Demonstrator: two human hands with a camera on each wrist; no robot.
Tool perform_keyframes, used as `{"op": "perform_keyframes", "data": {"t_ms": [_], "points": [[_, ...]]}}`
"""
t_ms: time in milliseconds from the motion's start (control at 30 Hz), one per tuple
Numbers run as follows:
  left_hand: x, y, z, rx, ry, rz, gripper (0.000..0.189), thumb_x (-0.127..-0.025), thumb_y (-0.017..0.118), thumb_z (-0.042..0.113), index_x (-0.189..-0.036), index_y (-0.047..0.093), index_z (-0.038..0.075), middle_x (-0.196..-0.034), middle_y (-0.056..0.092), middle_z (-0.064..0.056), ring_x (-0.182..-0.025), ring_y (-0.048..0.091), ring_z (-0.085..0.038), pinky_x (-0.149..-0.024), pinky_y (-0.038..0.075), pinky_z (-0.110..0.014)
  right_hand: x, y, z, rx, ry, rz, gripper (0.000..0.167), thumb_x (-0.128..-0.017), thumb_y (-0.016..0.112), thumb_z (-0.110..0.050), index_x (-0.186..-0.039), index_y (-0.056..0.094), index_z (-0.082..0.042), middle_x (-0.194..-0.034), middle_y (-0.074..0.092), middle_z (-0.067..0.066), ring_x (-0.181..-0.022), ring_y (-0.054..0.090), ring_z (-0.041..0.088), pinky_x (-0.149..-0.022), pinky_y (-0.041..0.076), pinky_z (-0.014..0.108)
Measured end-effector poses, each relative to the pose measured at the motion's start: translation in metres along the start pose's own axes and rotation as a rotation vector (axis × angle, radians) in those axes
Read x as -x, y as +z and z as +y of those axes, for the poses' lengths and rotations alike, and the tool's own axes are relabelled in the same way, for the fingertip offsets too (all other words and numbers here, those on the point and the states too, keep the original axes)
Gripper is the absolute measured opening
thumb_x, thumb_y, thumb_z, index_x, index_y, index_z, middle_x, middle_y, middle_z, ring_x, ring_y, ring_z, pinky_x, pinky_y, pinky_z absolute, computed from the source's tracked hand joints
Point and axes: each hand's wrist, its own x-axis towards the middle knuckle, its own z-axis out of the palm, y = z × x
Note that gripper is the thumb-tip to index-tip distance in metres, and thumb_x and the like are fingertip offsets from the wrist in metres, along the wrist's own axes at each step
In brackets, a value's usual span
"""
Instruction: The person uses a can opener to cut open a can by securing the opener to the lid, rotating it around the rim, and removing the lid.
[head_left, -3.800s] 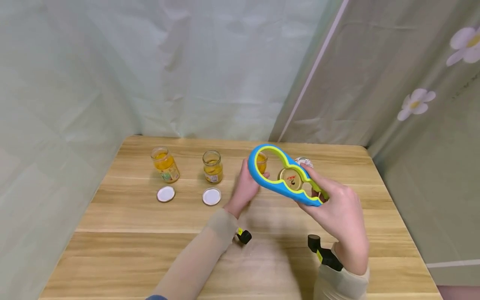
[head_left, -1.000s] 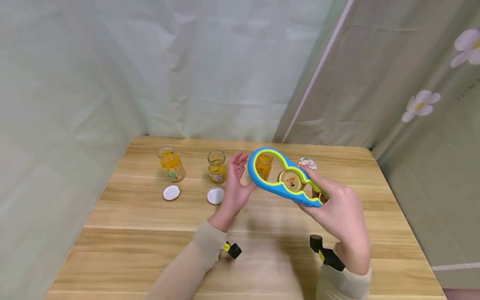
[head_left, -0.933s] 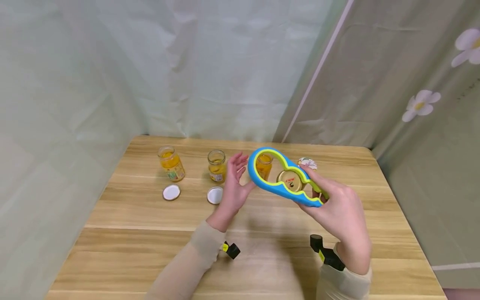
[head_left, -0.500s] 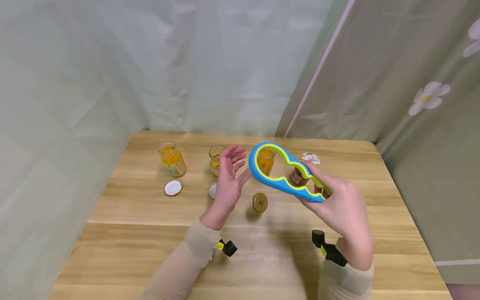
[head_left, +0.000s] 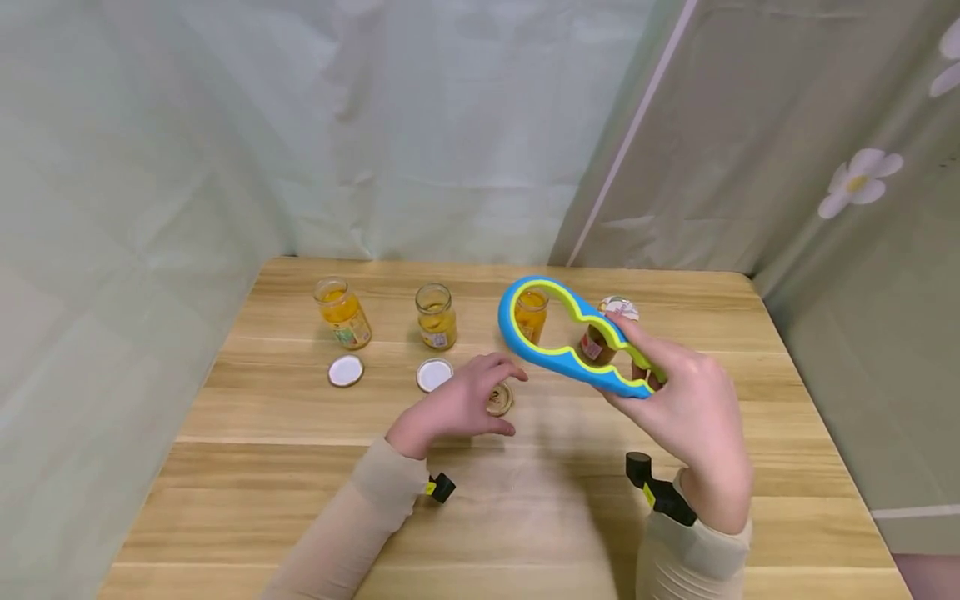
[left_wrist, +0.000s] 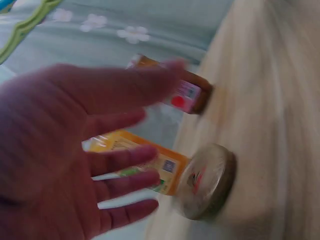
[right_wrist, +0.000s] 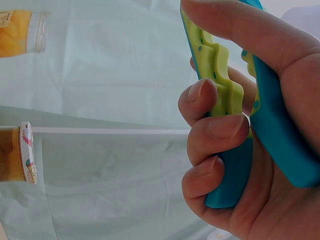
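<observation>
My right hand [head_left: 686,396] grips the handles of a blue and green jar opener [head_left: 551,360], its fingers curled round them in the right wrist view; nothing sits in the loop. A gold jar lid [head_left: 501,400] is low over the table beside my left hand [head_left: 465,400]. That hand's fingers are spread, with the thumb apart, and they partly cover the lid in the head view. In the left wrist view, blurred, the lid [left_wrist: 205,182] shows its printed face, beyond the fingertips. An uncapped jar of orange fruit [head_left: 531,315] shows through the opener's loop.
Two more uncapped jars, a left jar [head_left: 343,317] and a middle jar [head_left: 437,321], stand at the back. A white lid [head_left: 346,371] and another white lid [head_left: 434,375] lie before them. A jar with a patterned lid [head_left: 619,308] stands behind the opener. A curtain [head_left: 420,133] hangs behind the table.
The left hand has let go of the fruit jar and drawn back, then come down beside the lid. The gold lid has dropped out of the opener to the left. The right hand keeps its grip.
</observation>
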Motion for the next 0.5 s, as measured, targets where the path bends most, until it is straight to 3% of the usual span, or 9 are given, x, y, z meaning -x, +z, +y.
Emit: {"op": "perform_keyframes", "data": {"t_ms": [100, 233, 500], "points": [[0.000, 0.006, -0.003, -0.114, -0.064, -0.062, 0.067, -0.077, 0.099, 0.022, -0.135, 0.067, 0.010, -0.129, 0.060, -0.007, -0.119, 0.054, -0.028, -0.103, 0.048, -0.045, 0.001, 0.000, 0.000, -0.001, 0.005, -0.007, 0.073, -0.076, 0.097, -0.029, -0.143, 0.070, -0.035, -0.071, 0.056, -0.014, -0.056, 0.046, 0.005, -0.049, 0.036, 0.030], [-0.003, 0.013, -0.005, -0.195, -0.142, -0.102, 0.059, -0.081, 0.095, 0.014, -0.134, 0.071, 0.011, -0.126, 0.060, -0.006, -0.116, 0.052, -0.027, -0.101, 0.047, -0.043, 0.002, -0.001, -0.001, 0.005, 0.019, -0.014, 0.073, -0.076, 0.096, -0.029, -0.144, 0.070, -0.037, -0.071, 0.055, -0.014, -0.056, 0.045, 0.005, -0.049, 0.036, 0.030], [-0.007, 0.017, -0.005, -0.263, -0.171, -0.109, 0.050, -0.089, 0.088, 0.010, -0.136, 0.071, 0.012, -0.126, 0.060, -0.003, -0.115, 0.052, -0.024, -0.099, 0.050, -0.040, 0.002, -0.002, -0.001, 0.010, 0.024, -0.013, 0.074, -0.076, 0.097, -0.030, -0.144, 0.069, -0.037, -0.071, 0.054, -0.015, -0.055, 0.044, 0.005, -0.048, 0.035, 0.030]]}}
